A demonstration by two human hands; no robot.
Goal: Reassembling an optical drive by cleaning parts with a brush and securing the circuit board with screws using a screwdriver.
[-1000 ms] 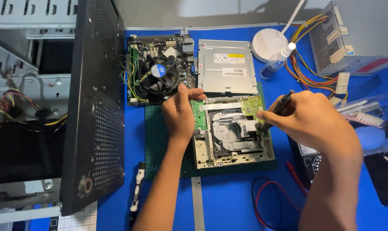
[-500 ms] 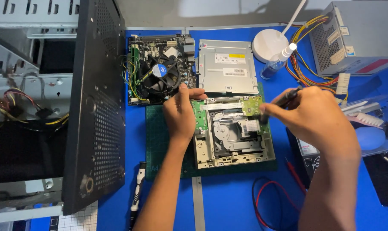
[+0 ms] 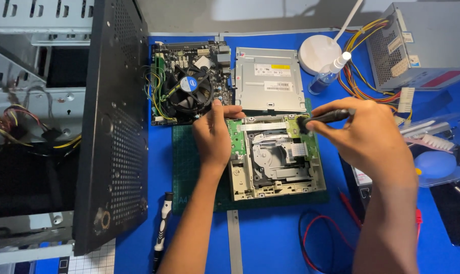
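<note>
Brushing the opened disc drive (image 3: 275, 157) on the green mat (image 3: 189, 167): my left hand (image 3: 213, 137) presses flat on its edge, my right hand (image 3: 364, 137) pinches a black brush (image 3: 323, 117); its cover (image 3: 269, 80) is already off, the cleaning looks unfinished.

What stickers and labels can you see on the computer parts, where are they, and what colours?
Silver metal drive cover, top middle: white and yellow rectangular stickers.
Black cooler fan, on the motherboard: round blue sticker.
Grey power supply box, top right: small white stickers, red strip.
</note>
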